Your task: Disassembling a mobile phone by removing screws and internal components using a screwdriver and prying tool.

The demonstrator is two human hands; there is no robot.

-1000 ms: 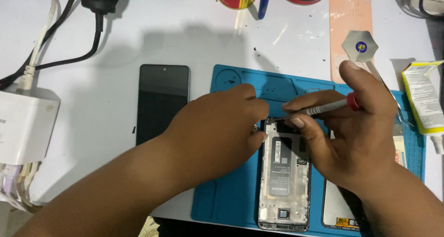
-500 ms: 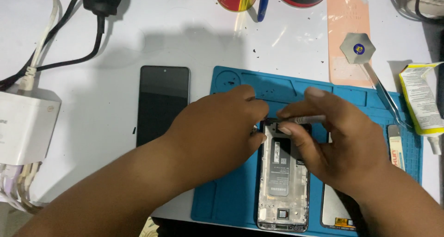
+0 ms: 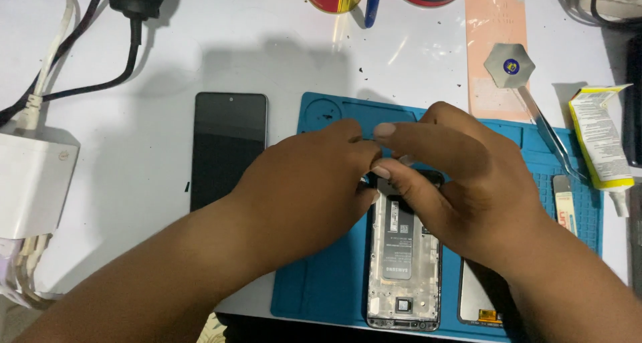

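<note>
Nearest the camera, both forearms come in from the bottom edge and meet over an opened phone frame (image 3: 403, 263), which lies lengthwise on a blue repair mat (image 3: 321, 283) with its insides facing up: a grey battery label in the middle and a small square part near its lower end. Just to the right of the frame, partly under the right wrist, lies a dark screen panel (image 3: 478, 299) with an orange strip at its bottom edge.

The left hand (image 3: 304, 192) rests palm down beside the top left corner of the frame, fingers curled and tips pressed in at that corner; whether it pinches anything cannot be told, since the fingertips are hidden. The right hand (image 3: 461, 189) lies over the top right part of the frame, index and middle fingers stretched leftward until they touch the left hand's fingertips. Its fingers are closed together, and nothing can be seen between them.

Farther out, a dark phone (image 3: 227, 146) lies face up on the white table (image 3: 134, 202), left of the mat and apart from it. A white charger block (image 3: 33, 182) with cables sits at the far left. On the right lie metal tweezers (image 3: 552, 136), a yellow-and-white glue tube (image 3: 602, 146) and a small flat pry tool (image 3: 565, 209). Beyond them, a hexagonal metal opening pick (image 3: 509, 65) rests on a pink sheet (image 3: 491, 22). Cans and a blue pen line the far edge.
</note>
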